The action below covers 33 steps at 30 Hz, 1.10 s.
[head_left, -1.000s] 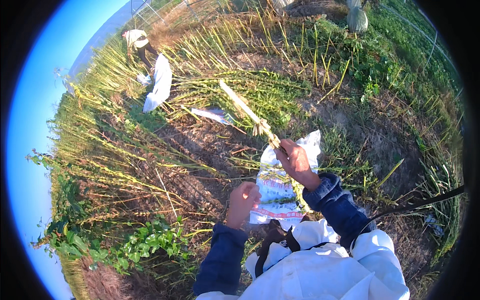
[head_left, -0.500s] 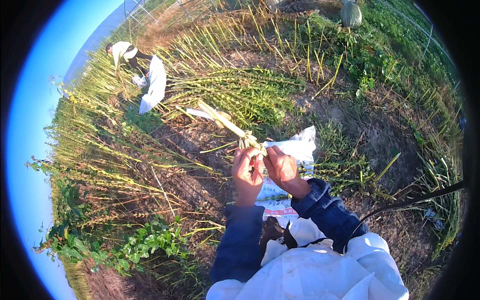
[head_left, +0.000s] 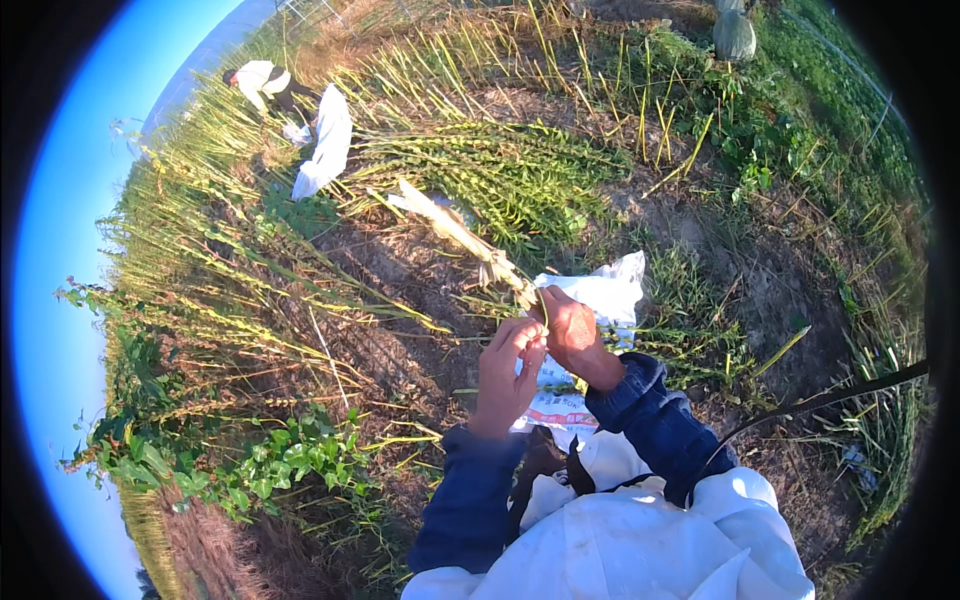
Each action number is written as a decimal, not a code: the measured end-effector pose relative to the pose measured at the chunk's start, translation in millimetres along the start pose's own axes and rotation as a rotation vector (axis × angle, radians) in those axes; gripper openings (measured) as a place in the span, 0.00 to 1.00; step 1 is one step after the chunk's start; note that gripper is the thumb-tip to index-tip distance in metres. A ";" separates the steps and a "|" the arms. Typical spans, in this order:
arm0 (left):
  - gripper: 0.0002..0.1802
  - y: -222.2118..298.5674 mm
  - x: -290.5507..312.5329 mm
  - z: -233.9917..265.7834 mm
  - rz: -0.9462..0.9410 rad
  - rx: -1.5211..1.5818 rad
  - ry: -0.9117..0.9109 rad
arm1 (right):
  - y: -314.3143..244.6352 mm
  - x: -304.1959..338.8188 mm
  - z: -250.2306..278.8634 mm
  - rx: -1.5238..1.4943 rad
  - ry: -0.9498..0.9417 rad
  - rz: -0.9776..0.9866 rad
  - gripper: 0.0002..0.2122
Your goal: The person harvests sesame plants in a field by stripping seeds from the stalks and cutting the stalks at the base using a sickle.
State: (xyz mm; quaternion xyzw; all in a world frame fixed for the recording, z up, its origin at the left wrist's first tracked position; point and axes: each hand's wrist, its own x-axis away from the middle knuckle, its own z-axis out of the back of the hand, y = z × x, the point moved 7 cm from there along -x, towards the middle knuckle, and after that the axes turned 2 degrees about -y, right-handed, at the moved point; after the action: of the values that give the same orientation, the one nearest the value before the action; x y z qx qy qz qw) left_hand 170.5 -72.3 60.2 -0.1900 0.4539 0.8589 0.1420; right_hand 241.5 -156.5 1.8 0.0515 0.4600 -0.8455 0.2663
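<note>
A pale, dry plant stalk [head_left: 455,228] with papery husk-like bits juts up and left from my hands. Around its lower end my right hand [head_left: 572,332] is closed, knuckles up. My left hand [head_left: 508,372] sits just below and left of it, thumb and fingers pinched together close to the stalk's base. A thin greenish strip shows between the hands; what the left fingertips pinch is too small to tell. Below them lies a white printed sack [head_left: 598,292], partly hidden by my hands and forearms.
Cut green stalks [head_left: 500,170] lie in a heap ahead. Standing stems [head_left: 230,270] and a leafy vine [head_left: 290,470] fill the left. Far left, a person [head_left: 262,82] bends beside another white sack [head_left: 325,145]. A large pale green gourd [head_left: 734,36] is at the far right.
My hands have shifted slightly right and down along the stalk's lower end. The left hand has dropped below the right. The stalk has turned, showing more papery bits.
</note>
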 end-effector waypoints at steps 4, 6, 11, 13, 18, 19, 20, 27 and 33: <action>0.06 -57.1 35.0 27.0 0.340 0.925 0.466 | 15.4 -5.1 6.0 -0.367 -0.091 -0.030 0.09; 0.07 -91.3 38.5 37.7 0.391 1.094 0.583 | 18.0 -2.3 -2.6 -0.586 -0.122 -0.033 0.11; 0.11 -101.4 -2.5 30.8 0.431 1.119 0.402 | 11.1 9.6 -15.9 -0.860 -0.350 -0.099 0.09; 0.13 -76.4 -31.7 19.0 0.506 0.942 0.110 | 13.9 12.3 -19.1 -0.850 -0.414 -0.095 0.08; 0.27 -70.7 -14.6 58.7 0.469 0.286 0.477 | 21.6 11.5 -16.4 -0.970 -0.370 -0.150 0.05; 0.27 -59.8 -12.7 60.0 0.411 0.218 0.379 | 21.2 8.4 -11.8 -0.964 -0.339 -0.157 0.05; 0.27 -48.0 -11.5 55.4 0.360 0.163 0.280 | 21.9 7.5 -6.0 -0.947 -0.309 -0.178 0.04; 0.23 -35.5 -32.5 26.4 0.395 0.548 0.122 | 21.5 7.8 -11.9 -0.992 -0.312 -0.209 0.04; 0.11 -42.1 -19.6 35.6 0.337 0.263 0.170 | 32.8 18.8 -9.3 -1.245 -0.241 -0.532 0.05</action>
State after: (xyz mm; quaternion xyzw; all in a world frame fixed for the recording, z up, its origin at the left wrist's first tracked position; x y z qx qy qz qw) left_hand 198.4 -21.0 56.9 -0.1632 0.5977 0.7847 -0.0185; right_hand 240.3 -170.9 -34.4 -0.3202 0.8244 -0.4601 0.0788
